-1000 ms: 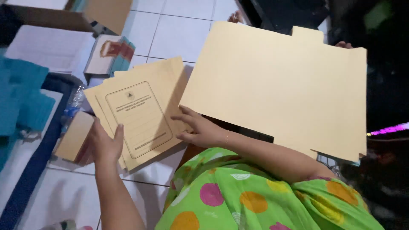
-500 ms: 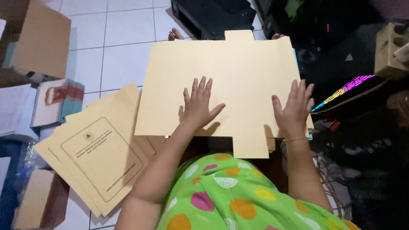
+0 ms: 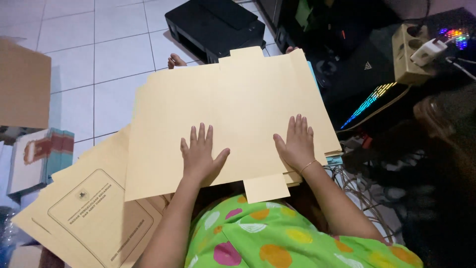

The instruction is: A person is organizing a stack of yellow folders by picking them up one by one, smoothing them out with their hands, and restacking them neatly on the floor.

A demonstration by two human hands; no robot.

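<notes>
A large tan cardboard folder sheet (image 3: 233, 104) with tabs at its near and far edges lies flat across my lap. My left hand (image 3: 199, 155) rests palm down on it with the fingers spread. Palm down too, my right hand (image 3: 296, 143) presses near the sheet's right edge; a thin bracelet circles that wrist. More tan sheets peek out under the right edge. A stack of printed tan folders (image 3: 94, 213) lies on the floor at my left.
A black printer (image 3: 215, 25) stands on the white tiled floor beyond my toes (image 3: 176, 60). A power strip with a plug (image 3: 414, 49), cables and a lit keyboard (image 3: 372, 101) are at the right. A cardboard box (image 3: 22, 84) and a small carton (image 3: 39, 159) are at the left.
The sheet was held up in the air a second ago; it now lies flat on my lap, and both hands have spread on top of it and slid slightly apart.
</notes>
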